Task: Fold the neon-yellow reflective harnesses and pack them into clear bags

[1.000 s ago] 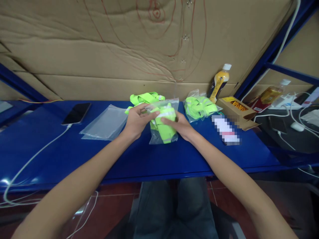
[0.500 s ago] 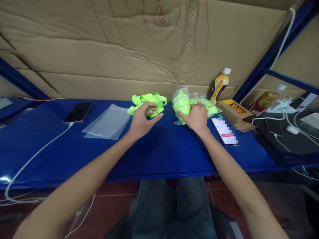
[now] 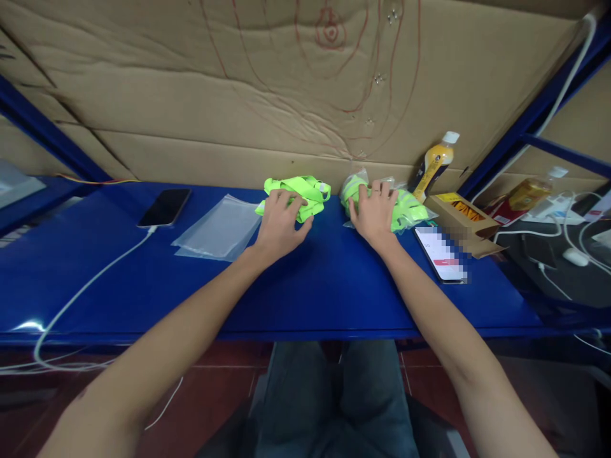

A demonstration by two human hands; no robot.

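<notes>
A loose bundle of neon yellow-green straps (image 3: 305, 187) lies near the back of the table. My left hand (image 3: 282, 219) rests over its near side with the fingers apart, touching it without gripping. To its right are clear plastic bags of similar neon straps with silvery stripes (image 3: 408, 208), side by side. My right hand (image 3: 375, 210) lies on these bags, fingers spread and bent over the top. It covers part of them, so their exact number is hidden. Flat clear plastic bags (image 3: 217, 229) are stacked to the left of my left hand.
On the blue table (image 3: 315, 299), a dark phone (image 3: 165, 208) with a white cable lies left. At right are a lit phone (image 3: 439, 254), a drink bottle (image 3: 434, 165) and an open cardboard box (image 3: 468, 219). A cardboard wall (image 3: 214, 152) stands behind.
The view has turned slightly left. My right hand has shifted onto the left bag of straps and its fingers have spread. My left hand has come down onto the loose straps.
</notes>
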